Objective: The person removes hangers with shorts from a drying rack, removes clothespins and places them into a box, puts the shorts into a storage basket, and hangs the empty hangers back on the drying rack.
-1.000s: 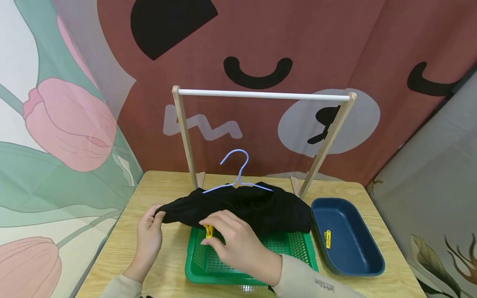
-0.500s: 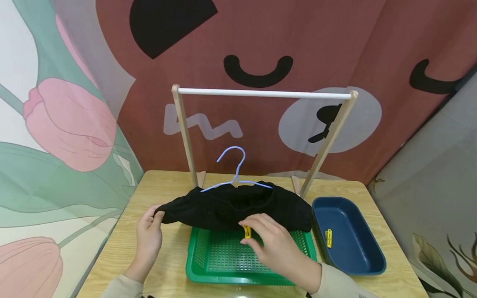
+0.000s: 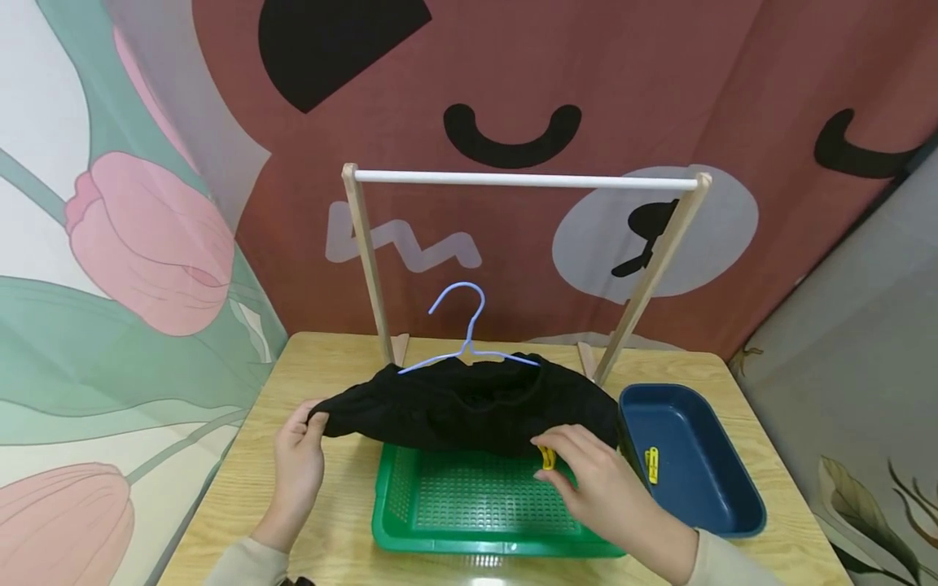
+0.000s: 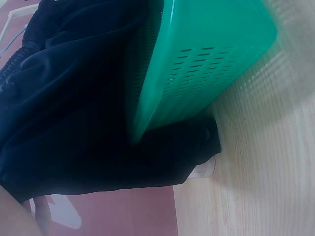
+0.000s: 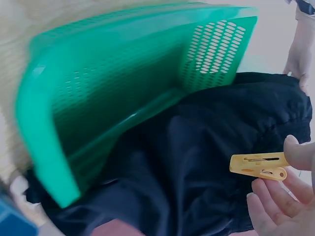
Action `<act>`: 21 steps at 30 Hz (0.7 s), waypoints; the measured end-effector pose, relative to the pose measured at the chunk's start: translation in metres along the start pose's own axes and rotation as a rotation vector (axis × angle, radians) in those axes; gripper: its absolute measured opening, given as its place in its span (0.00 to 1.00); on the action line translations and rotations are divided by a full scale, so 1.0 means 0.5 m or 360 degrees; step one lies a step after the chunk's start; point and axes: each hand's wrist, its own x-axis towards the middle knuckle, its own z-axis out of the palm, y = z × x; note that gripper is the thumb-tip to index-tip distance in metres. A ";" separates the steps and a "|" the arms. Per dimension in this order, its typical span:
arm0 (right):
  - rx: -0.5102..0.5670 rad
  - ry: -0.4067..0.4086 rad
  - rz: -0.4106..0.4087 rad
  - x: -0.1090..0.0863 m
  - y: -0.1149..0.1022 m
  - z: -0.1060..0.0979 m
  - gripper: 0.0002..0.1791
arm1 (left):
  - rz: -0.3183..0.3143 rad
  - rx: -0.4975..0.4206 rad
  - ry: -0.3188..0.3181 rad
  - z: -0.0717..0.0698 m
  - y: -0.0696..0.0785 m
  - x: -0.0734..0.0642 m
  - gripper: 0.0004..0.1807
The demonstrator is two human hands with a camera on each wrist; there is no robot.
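Observation:
A black garment [image 3: 440, 411] drapes over the back of the green basket [image 3: 498, 547], with a light-blue hanger [image 3: 469, 325] standing up from its top edge. My left hand [image 3: 300, 464] pinches the garment's left end between thumb and fingers. Between the thumb and fingers of my right hand [image 3: 611, 496] is a yellow clothespin [image 5: 258, 164], held just in front of the garment's right part and apart from my left hand. In the left wrist view, the dark cloth [image 4: 74, 123] hangs against the basket's side [image 4: 197, 73]; only a bit of my hand shows at the lower left.
Behind the garment rises a rack with wooden posts [image 3: 370, 268] and a white bar [image 3: 523, 178]. At the right a dark blue tray [image 3: 703, 480] holds yellow clothespins [image 3: 652, 465]. A printed curtain hangs behind the wooden table [image 3: 337, 521].
My right hand has moved to the right with the clothespin, from near the garment's left part to its right part. My left hand keeps its pinch on the left end.

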 end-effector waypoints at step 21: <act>-0.0470 -0.0287 0.0486 -0.081 0.119 -0.091 0.20 | -0.0030 -0.0011 0.0008 0.001 -0.002 0.000 0.13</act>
